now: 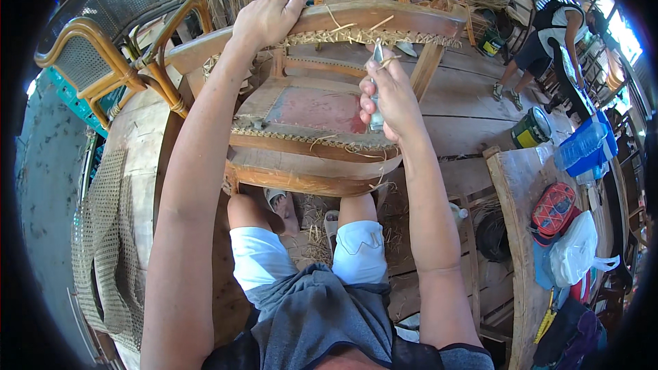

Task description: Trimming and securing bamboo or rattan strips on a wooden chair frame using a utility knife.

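A wooden chair frame (315, 173) stands in front of me, its back's top rail (411, 22) running across the far side. Woven cane strands and loose ends fringe the lower edge of that rail. My left hand (264, 22) grips the rail left of its middle, some fingers hidden behind the wood. In my right hand (392, 99) is a pair of pliers (378, 53), closed in my fingers, with the metal tip up at the cane fringe. Below lies the seat opening with a worn reddish panel (319, 109); more cane edging runs along the nearer rail.
A rattan armchair (110, 27) stands at the far left above a woven cane sheet (106, 247). On the right, a wooden bench (510, 233) bears a white plastic bag (574, 250) and a red bundle (554, 209). Beyond it are a bucket (532, 129) and a bending person (548, 41).
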`<state>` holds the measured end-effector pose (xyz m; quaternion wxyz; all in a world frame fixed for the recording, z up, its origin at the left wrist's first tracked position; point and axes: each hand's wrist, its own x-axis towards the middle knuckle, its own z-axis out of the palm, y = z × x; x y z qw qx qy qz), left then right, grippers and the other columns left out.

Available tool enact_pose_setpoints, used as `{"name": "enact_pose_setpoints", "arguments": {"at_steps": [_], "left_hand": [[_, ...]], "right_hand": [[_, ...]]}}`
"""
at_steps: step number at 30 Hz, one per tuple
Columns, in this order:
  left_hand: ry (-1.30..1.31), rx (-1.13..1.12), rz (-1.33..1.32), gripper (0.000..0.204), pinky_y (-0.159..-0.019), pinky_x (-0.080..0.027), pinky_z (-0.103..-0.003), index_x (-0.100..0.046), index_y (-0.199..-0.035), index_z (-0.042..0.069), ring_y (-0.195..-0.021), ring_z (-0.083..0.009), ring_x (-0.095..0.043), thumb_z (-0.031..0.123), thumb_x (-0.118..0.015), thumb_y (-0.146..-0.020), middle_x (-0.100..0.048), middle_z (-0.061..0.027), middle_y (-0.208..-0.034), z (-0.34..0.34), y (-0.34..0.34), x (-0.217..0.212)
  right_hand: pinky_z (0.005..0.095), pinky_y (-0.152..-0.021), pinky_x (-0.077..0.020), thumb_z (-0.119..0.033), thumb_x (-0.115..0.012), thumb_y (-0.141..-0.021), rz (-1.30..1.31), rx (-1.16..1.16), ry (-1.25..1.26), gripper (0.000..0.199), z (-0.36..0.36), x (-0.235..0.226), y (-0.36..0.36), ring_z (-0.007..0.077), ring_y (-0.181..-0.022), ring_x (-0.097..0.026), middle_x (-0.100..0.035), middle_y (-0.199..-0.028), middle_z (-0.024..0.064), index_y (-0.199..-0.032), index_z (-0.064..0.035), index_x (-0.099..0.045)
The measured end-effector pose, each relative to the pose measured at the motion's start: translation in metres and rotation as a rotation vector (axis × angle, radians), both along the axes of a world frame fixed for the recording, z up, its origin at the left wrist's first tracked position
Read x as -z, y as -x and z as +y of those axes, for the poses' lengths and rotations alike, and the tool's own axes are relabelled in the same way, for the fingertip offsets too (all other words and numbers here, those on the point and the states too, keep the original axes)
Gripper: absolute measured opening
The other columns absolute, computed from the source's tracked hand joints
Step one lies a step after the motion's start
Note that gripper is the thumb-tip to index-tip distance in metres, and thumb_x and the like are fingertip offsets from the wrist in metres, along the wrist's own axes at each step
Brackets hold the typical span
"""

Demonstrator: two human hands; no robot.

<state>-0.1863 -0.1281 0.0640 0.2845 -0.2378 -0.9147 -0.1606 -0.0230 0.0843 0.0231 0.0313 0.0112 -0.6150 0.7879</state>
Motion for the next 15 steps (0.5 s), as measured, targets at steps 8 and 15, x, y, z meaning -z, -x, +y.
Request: {"name": "enact_pose_setpoints", "arguments": {"at_steps": [8, 15], "left_hand": [[-0.006, -0.030, 0.014, 0.066, -0.087, -0.049, -0.052, -0.069, -0.089, 0.000, -0.093, -0.0453, -0.065, 0.052, -0.030, -0.099, -0.068, -0.0276, -0.092, 0.000, -0.004, 0.000], [-0.013, -0.027, 0.016, 0.063, -0.086, -0.049, -0.053, -0.069, -0.090, 0.002, -0.094, -0.0449, -0.064, 0.051, -0.030, -0.100, -0.068, -0.0262, -0.092, 0.004, -0.008, -0.002]], "right_hand": [[0.0322, -0.043, -0.0408, -0.030, -0.048, -0.104, -0.030, 0.048, 0.120, 0.026, -0.011, -0.011, 0.017, 0.0129, -0.048, -0.044, -0.048, -0.066, 0.0031, -0.103, -0.0035, -0.050], [0.0311, -0.053, -0.0409, -0.052, -0.053, -0.099, 0.643, 0.608, -0.551, 0.061, -0.002, 0.027, 0.062, 0.0153, -0.051, -0.052, -0.052, -0.053, 0.0042, -0.077, 0.0022, -0.070]]}}
